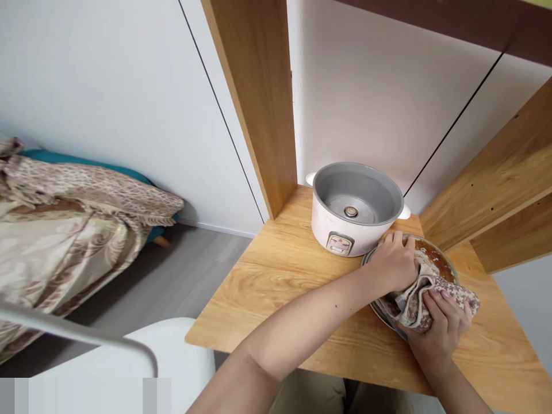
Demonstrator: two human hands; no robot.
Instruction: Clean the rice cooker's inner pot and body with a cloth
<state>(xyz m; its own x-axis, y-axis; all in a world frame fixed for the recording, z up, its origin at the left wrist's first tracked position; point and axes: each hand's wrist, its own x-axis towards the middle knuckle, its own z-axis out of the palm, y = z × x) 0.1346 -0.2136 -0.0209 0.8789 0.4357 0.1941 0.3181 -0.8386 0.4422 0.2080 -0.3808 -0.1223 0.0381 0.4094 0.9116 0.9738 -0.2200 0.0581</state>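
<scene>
- Wiping goes on at the metal pan (435, 251), a shallow round dish whose inside shows a brown, greasy-looking film; it lies flat on the wooden table (276, 270), just beside the rice cooker base (356, 208) and touching or nearly touching its right front
- Much of the pan is hidden under the patterned cloth (425, 299), so how much of the surface is already clean cannot be told; the far rim that shows looks brown, which suggests, as a judgement, that the cleaning is only partly done
- Left hand (394, 261) lies across the pan's near-left rim, fingers curled down over the cloth and the edge, pressing or steadying it
- Right hand (440, 325) grips the bunched cloth from the near side, fingers closed over its folds
- Rice cooker base stands upright and empty, with no inner pot and its heating plate bare; the grey inside looks fairly clean, though fine marks cannot be judged
- Farther out, wooden shelf uprights (259, 98) rise behind the table, a white chair (129, 356) sits at the lower left, and a bed with a patterned blanket (64, 213) lies well apart on the left
</scene>
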